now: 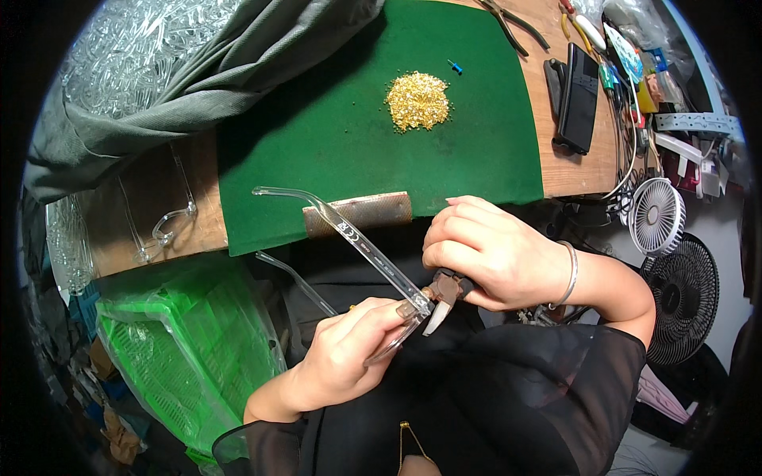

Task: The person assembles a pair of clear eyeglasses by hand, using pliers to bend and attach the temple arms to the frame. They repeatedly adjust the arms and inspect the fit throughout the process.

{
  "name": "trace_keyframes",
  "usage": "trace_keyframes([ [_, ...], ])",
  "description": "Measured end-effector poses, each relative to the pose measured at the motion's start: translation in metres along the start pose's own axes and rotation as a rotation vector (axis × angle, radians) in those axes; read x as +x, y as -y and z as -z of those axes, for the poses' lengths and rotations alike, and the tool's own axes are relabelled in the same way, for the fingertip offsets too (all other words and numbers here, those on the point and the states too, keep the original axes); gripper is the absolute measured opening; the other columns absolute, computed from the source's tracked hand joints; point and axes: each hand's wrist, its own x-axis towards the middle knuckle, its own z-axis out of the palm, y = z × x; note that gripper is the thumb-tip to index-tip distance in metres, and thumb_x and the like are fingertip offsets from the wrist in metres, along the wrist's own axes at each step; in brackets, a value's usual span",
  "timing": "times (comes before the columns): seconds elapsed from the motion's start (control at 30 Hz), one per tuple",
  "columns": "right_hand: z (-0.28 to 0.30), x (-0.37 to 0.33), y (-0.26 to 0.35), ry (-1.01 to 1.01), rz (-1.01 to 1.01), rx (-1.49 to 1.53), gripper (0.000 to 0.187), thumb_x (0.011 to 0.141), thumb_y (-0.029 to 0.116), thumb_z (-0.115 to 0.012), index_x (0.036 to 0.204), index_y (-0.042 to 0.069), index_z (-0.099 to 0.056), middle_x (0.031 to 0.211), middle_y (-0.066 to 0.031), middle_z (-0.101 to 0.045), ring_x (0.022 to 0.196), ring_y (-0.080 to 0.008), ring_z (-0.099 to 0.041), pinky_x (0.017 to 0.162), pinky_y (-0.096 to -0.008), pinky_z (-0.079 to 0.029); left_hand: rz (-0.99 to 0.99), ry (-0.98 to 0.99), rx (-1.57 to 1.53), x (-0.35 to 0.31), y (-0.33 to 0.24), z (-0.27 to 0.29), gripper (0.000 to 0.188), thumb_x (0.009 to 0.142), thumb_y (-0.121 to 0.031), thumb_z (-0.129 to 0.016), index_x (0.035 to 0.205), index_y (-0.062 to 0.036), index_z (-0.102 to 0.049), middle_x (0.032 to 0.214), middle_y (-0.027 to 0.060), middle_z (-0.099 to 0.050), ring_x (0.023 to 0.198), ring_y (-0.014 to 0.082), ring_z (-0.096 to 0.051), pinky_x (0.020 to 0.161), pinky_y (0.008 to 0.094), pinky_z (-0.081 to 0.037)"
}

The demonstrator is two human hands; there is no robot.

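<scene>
My left hand (343, 349) pinches a clear plastic eyeglass frame (367, 252) near the hinge corner, its fingers partly covering the front. One temple stretches up and left over the edge of the green mat (309, 147); the other temple shows lower down, beside the left hand. My right hand (496, 252) is closed round a pair of pliers (444, 293) with brownish jaws, their tips at the frame's hinge corner. The pliers' handles are mostly hidden in the palm. On the mat lies a heap of tiny gold-coloured metal pieces (418, 101), with a blue push pin (456, 67) beside it.
A brown rough-surfaced block (357, 214) sits at the mat's near edge. Grey cloth (238, 67) partly covers many clear frames (139, 47). Other pliers (516, 28) and a black phone (577, 99) lie right. A green basket (171, 333) stands lower left, fans (657, 216) at right.
</scene>
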Motion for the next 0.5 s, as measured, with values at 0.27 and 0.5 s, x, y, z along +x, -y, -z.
trace_keyframes([
  [0.27, -0.0016, -0.0026, -0.0027, 0.008, 0.032, -0.028, 0.039, 0.053, 0.008, -0.072, 0.087, 0.005, -0.053, 0.085, -0.0088, -0.052, 0.083, -0.0262, -0.053, 0.077, -0.0362, -0.043, -0.072, 0.008, 0.040, 0.0009, 0.0013, -0.0006, 0.033, 0.073, 0.010, -0.061, 0.105, 0.0040, -0.054, 0.088, 0.0155, -0.061, 0.075, 0.0282, -0.063, 0.062, 0.0314, -0.052],
  [0.5, -0.0074, -0.0055, -0.0055, 0.001, 0.046, -0.030, 0.038, 0.051, 0.012, -0.073, 0.081, 0.007, -0.051, 0.078, -0.0069, -0.049, 0.077, -0.0249, -0.052, 0.070, -0.0354, -0.042, -0.147, 0.026, 0.102, -0.0003, 0.0073, -0.0003, 0.036, 0.067, 0.009, -0.063, 0.102, 0.0034, -0.056, 0.088, 0.0150, -0.062, 0.074, 0.0279, -0.063, 0.060, 0.0323, -0.052],
])
